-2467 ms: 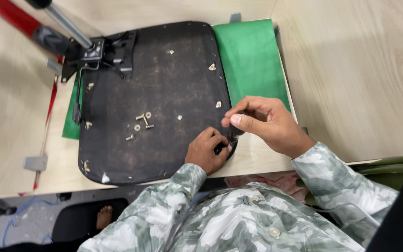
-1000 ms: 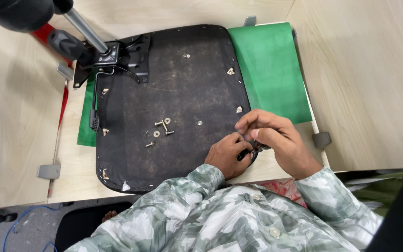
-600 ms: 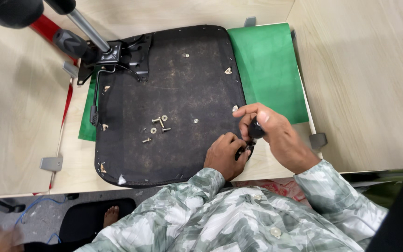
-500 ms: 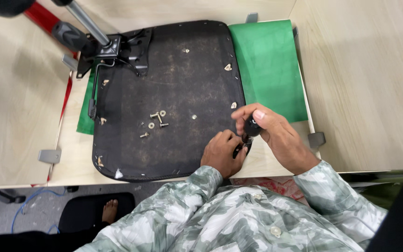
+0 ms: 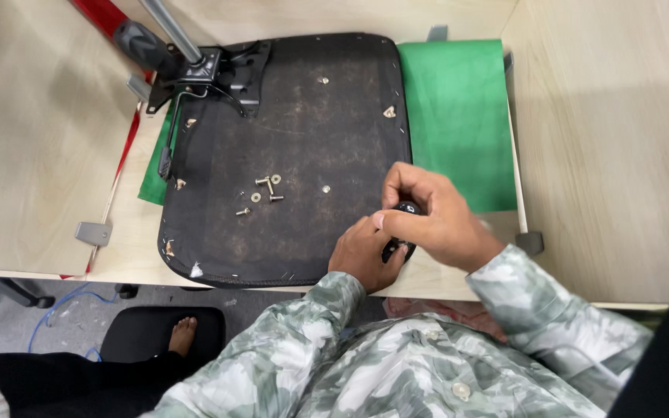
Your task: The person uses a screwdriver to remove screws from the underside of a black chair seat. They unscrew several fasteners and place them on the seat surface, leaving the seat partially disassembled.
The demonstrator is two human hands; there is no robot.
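Note:
A black chair seat (image 5: pixel 288 147) lies upside down on the wooden bench, over a green cloth (image 5: pixel 458 116). My right hand (image 5: pixel 431 220) is closed around the black handle of a short screwdriver (image 5: pixel 406 209) held upright at the seat's near right corner. My left hand (image 5: pixel 365 255) rests on that same corner and pinches a small black part (image 5: pixel 391 251) right under the tool. Loose screws and washers (image 5: pixel 261 193) lie in the middle of the seat. The tool's tip is hidden by my fingers.
A black metal seat mechanism with a gas-lift rod (image 5: pixel 195 62) sits at the seat's far left corner. Wooden side walls (image 5: pixel 605 139) rise left and right of the bench. Grey brackets (image 5: pixel 93 232) sit at the bench edges. Below the bench edge a bare foot (image 5: pixel 183 337) rests on a black base.
My right hand has turned over the screwdriver handle, so its fingers now cover the handle. My left hand stays at the seat corner. The view has shifted slightly.

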